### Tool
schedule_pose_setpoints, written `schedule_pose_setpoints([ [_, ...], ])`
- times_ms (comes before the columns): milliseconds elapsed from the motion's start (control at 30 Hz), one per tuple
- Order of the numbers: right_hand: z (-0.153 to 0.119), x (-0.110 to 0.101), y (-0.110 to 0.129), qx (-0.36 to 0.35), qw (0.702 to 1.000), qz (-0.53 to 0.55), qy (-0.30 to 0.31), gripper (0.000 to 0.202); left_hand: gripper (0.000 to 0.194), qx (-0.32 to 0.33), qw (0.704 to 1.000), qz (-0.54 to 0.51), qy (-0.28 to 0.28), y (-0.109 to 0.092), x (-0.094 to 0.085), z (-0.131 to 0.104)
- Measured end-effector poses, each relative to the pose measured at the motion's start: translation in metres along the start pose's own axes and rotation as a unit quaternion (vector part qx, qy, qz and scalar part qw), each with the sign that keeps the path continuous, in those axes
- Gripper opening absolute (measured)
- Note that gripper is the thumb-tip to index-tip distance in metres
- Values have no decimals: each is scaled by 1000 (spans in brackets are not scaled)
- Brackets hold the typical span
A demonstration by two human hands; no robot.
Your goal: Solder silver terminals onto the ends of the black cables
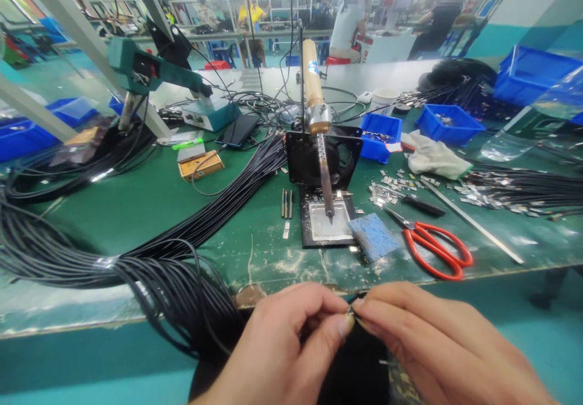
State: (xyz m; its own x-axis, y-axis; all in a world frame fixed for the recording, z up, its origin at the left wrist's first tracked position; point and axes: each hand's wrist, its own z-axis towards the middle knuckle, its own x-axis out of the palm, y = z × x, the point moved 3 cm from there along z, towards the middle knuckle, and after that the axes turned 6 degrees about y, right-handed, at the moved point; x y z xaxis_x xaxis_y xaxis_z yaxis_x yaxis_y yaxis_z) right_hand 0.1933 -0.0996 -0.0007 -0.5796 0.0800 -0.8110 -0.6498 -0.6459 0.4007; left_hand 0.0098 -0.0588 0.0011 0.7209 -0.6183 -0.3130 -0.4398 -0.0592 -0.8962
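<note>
My left hand (296, 338) and my right hand (437, 338) meet in front of the bench edge, fingertips pinched together. Between them shows a small shiny metal piece (350, 311), mostly covered by the fingers, so its exact kind is hidden. Just beyond the hands, a soldering iron (315, 98) with a wooden handle is held tip-down over a pale metal plate (325, 220). Beside that plate lies a blue sponge (373, 237). Red-handled scissors (437, 247) rest to the right, blades pointing back left.
A thick bundle of black cables (214, 204) runs across the left and over the front edge. A black fan (296, 156) stands behind the iron. Small metal parts (387, 189), a glove (435, 156) and blue bins (449, 124) occupy the right. Other people sit farther back.
</note>
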Motion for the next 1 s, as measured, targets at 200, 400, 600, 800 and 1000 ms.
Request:
schedule_pose_setpoints([
  [200,1,1,-1,-10,999,-29,-9,31,19,-2,1000,-1,-4,1,2,-1],
  [400,-1,3,-1,-35,996,-69,-34,29,19,7,1000,-24,-8,6,3,0],
  [600,-9,8,2,-32,991,-119,-50,31,22,-3,998,-69,-8,10,4,-2],
  [800,-7,9,2,-21,993,-106,-57,30,23,-20,995,-97,9,5,3,2],
  [1000,-1,7,0,-29,994,-85,-59,27,21,-31,993,-113,13,8,7,2],
])
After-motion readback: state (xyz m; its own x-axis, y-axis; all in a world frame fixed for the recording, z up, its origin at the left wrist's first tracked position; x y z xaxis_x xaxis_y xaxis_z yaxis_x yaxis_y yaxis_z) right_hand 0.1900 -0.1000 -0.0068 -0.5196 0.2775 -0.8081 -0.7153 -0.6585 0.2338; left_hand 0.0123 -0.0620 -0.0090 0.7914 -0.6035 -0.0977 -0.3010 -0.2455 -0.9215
